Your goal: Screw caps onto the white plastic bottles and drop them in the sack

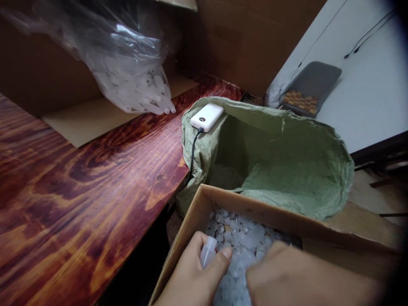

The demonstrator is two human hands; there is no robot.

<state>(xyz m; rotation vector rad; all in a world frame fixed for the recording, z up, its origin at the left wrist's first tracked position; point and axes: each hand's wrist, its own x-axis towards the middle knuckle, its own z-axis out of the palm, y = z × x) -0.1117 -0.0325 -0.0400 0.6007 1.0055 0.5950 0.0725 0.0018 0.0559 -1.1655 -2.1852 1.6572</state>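
Observation:
My left hand (194, 272) is closed around a small translucent plastic tube (208, 251) with a narrower top end, held upright between thumb and fingers. It is over the left side of an open cardboard box (191, 227). Many small translucent plastic caps (234, 231) lie loose inside. My right hand (283, 270) is also over the box, to the right of my left hand and above the caps. Motion smears it, and its fingers are turned away, so what it holds, if anything, is hidden.
A green woven sack (287, 157) stands open behind the box. A white power bank (208, 115) with a black cable rests on its rim. On the wooden table (95, 191), a clear plastic bag (134, 80) of translucent tubes sits in a large carton (239, 42). A grey chair (312, 80) stands beyond.

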